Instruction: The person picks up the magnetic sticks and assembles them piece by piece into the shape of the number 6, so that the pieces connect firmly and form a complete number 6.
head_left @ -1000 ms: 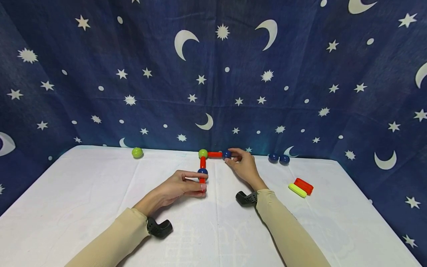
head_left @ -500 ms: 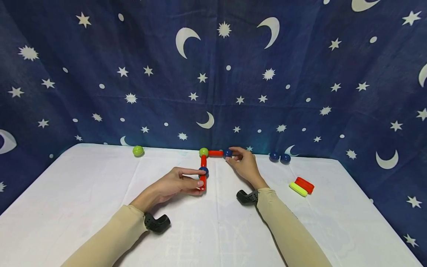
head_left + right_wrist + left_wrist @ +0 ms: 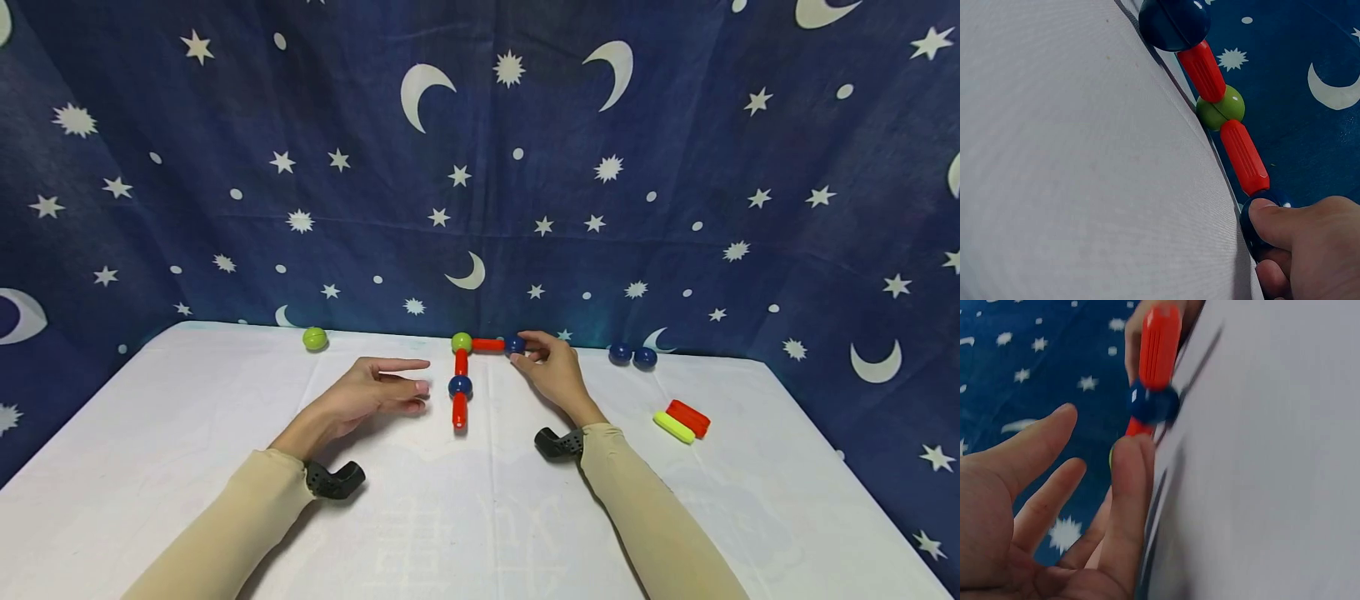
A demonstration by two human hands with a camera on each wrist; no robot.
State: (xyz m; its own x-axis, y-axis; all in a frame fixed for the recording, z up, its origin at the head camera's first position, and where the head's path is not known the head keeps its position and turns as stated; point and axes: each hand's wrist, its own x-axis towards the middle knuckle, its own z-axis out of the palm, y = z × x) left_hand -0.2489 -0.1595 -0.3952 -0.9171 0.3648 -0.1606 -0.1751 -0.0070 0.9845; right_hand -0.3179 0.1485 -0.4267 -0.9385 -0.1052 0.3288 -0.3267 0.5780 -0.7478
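Half a second ago the left hand point(image 3: 360, 396) had its fingers on the front red rod point(image 3: 460, 408) and the middle blue ball point(image 3: 460, 386); now it has come away to the left, near them but apart, its fingers and thumb held wide with a gap between them and nothing in it. The right hand point(image 3: 555, 375) matches the earlier frame: right of the frame's centre, thumb and fingers pinch the end blue ball point(image 3: 513, 346). The joined piece lies just right of the left hand, around the middle of the frame, on the white cloth point(image 3: 225, 417). It forms a corner: a green ball point(image 3: 461, 342) sits at the top, with a side red rod point(image 3: 489, 344) running rightward to the end blue ball and an upper red rod point(image 3: 461, 362) running down to the middle blue ball, below which the front red rod points toward the bottom of the frame. The balls look glossy; in the right wrist view a dark seam line crosses the green ball, and the rods show long grooves. With the left hand gone from it, the front red rod shows whole in the head view, its near end catching a small pale highlight.
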